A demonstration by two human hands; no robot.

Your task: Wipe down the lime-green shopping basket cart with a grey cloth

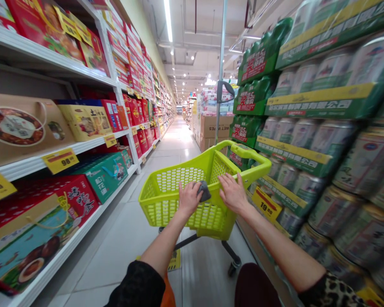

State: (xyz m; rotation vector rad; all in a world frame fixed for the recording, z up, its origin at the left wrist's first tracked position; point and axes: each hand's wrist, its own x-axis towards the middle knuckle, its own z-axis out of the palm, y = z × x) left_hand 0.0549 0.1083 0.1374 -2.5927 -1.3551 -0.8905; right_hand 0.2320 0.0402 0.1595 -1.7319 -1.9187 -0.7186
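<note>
A lime-green plastic shopping cart stands in front of me, turned sideways with its handle end to the right. My left hand is closed on a grey cloth at the near rim of the basket. The cloth lies against the cart's side. Further right, my right hand grips the same rim near the handle, fingers over the top edge. A lattice divider splits the basket near the handle end. Parts of the basket's floor are hidden behind its near wall.
White shelves with gift boxes and yellow price tags line the left side. Stacked can packs and green bottle packs rise close on the right. A metal pole stands beyond the cart near cartons. The tiled aisle runs ahead.
</note>
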